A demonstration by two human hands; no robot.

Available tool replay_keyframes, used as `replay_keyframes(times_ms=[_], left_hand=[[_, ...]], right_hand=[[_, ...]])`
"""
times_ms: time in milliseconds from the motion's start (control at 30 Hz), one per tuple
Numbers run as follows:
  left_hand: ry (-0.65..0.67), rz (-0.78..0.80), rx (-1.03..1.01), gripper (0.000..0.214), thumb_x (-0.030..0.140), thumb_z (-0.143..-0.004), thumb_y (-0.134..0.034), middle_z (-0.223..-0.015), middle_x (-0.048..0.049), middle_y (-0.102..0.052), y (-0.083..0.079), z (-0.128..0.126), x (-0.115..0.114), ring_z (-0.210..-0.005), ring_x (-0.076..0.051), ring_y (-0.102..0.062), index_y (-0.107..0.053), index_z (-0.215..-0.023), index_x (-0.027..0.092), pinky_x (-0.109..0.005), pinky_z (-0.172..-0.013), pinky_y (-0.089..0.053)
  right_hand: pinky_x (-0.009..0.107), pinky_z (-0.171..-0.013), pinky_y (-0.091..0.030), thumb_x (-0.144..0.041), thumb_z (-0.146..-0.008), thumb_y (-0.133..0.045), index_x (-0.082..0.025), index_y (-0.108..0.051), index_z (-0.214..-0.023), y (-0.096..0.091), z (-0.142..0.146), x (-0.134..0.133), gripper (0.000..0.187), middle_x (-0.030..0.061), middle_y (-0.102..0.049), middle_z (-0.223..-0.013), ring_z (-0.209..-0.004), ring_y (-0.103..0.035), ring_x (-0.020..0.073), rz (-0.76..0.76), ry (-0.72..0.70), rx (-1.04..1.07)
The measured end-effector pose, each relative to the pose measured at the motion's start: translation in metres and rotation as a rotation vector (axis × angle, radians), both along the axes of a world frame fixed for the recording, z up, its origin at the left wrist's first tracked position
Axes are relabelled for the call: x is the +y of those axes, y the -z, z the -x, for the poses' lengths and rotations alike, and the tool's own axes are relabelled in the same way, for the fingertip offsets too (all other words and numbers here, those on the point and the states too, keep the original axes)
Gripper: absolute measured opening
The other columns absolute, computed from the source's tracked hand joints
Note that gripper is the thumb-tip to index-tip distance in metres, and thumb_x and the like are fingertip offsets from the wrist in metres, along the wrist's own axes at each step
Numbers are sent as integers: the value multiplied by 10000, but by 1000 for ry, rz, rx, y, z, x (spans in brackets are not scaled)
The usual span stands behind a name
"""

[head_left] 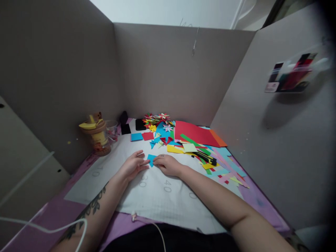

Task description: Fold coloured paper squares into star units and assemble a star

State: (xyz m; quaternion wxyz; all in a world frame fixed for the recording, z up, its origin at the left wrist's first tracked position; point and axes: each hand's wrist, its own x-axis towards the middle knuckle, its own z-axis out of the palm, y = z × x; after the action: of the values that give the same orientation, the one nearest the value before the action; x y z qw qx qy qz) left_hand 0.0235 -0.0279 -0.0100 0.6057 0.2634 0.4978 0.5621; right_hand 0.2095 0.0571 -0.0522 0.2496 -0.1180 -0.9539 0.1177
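On the mat (157,199), left hand (132,165), right hand (168,164) touch blue paper (151,159).

The left grip (132,164) and right grip (168,164) were bare, as were both forearms. A dark, leafy tattoo (90,208) ran along the left forearm. Dark clothing (173,241) covered the torso at the near edge, where a thin white cord (157,226) hung. A thicker white cable (47,231) looped at near left.

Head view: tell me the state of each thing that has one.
small blue paper piece, flat on the white gridded mat, under fingertips
left hand, open, fingertips on it
right hand, palm down, touching it
red paper sheet, flat, unfolded
yellow-lidded plastic bottle, upright, lid on
colourful folded paper stars, piled
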Motion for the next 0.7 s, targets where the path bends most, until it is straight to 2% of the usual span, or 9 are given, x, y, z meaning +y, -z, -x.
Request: replay_keyframes(times_ms=[167, 333, 533, 600, 700], left_hand=[[-104, 8, 51, 445, 14, -665, -489, -1113, -78, -461, -2, -1, -2, -774, -153, -651, -450, -1067, 202, -319, -638, -565], [-79, 57, -36, 419, -4, -659, -475, -956, -34, -480, -4, -2, 0, -786, -175, -651, -424, -1023, 198, -403, -671, -562], [-62, 64, -87, 389, -22, -653, -488, -1078, -72, -484, -1, -5, 1, -881, -164, -629, -461, -988, 175, -328, -678, -549], [-38, 53, -42, 415, -11, -655, -514, -1145, -97, -481, 0, -8, 2, -889, -154, -620, -470, -1024, 173, -282, -663, -534], [71, -32, 129, 503, 36, -676, -555, -1171, -111, -505, 5, -8, 4, -869, -149, -620, -457, -1141, 200, -244, -650, -506]], right_hand=[[307, -871, -463, -74, -781, -523, -188, -640, -992, 0, 0, 1, 267, 62, -661, -1041, -962, -590, 164, 10, -11, 1], [312, -859, -470, -92, -793, -514, -192, -640, -996, -1, 0, 1, 259, 69, -661, -1040, -964, -593, 168, 12, -3, 4], [322, -857, -470, -89, -792, -496, -192, -648, -996, -2, 0, 0, 274, 69, -664, -1028, -952, -595, 173, 17, -12, 11], [318, -857, -470, -87, -791, -498, -187, -647, -996, -2, 0, 0, 272, 71, -664, -1024, -953, -596, 170, 19, -15, 12], [310, -855, -472, -84, -790, -504, -184, -644, -997, -1, 0, 0, 269, 73, -662, -1033, -966, -595, 167, 22, -14, 12]])
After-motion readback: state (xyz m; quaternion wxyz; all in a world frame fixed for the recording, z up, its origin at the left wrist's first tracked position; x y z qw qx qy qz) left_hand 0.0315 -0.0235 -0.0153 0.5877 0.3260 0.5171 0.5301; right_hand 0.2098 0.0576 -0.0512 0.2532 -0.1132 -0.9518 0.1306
